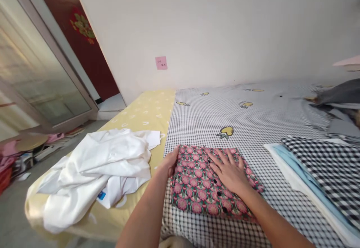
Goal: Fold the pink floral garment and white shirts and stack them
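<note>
A folded shirt [194, 180] with pink flowers and a row of dark buttons lies flat near the front edge of the bed. On its right half rests my right hand [229, 169], palm down with the fingers spread. My left hand [171, 160] is at the shirt's far left corner, its fingers curled at the edge; the fingertips are partly hidden, and the hand seems to grip the fabric there. To the left lies a crumpled white shirt [112, 165], touched by neither hand.
Folded clothes, with a black-and-white checked one [332, 169] on top, are stacked at the right. Grey clothing [340, 94] lies behind them. The bed has a checked sheet [202, 122] beside a yellow sheet [153, 107]. A wall [210, 27] stands behind; a pink note [161, 63] is on it.
</note>
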### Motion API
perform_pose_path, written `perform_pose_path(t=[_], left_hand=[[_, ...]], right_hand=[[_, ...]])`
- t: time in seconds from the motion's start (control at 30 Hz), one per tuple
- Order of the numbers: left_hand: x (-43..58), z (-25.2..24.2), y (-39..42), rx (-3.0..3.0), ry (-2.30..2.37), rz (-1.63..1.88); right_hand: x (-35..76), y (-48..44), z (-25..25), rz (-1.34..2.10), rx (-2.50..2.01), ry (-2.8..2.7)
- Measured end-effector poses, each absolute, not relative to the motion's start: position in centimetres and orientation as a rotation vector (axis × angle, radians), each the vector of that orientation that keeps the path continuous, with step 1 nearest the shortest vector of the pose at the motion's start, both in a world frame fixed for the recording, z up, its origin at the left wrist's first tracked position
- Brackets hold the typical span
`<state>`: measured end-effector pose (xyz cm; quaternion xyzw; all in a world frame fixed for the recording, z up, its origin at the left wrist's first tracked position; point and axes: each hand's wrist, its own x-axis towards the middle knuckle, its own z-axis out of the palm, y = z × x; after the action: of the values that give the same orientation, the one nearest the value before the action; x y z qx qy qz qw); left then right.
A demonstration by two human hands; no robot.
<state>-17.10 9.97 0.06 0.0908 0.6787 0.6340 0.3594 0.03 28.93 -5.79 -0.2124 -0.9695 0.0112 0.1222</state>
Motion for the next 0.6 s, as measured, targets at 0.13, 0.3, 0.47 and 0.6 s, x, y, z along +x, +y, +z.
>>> perform_pose_path(t=[0.13, 0.3, 0.47, 0.6], left_hand=[[-15.2, 2.0, 7.7, 0.22, 1.516, 1.511], [-10.8, 3.2, 3.3, 0.445, 1.587, 1.487], [-8.1, 0.2, 1.3, 0.409, 1.89, 1.558], [-7.6, -2.1, 1.6, 0.245, 2.29, 1.467]], right_hand=[[0.2, 28.6, -5.5, -0.051, -0.692, -2.863], [0.0, 28.6, -5.5, -0.071, -0.69, -2.871], [-0.1, 28.7, -5.6, -0.054, -0.69, -2.858], [-0.1, 28.6, -5.6, -0.02, -0.676, -2.833]])
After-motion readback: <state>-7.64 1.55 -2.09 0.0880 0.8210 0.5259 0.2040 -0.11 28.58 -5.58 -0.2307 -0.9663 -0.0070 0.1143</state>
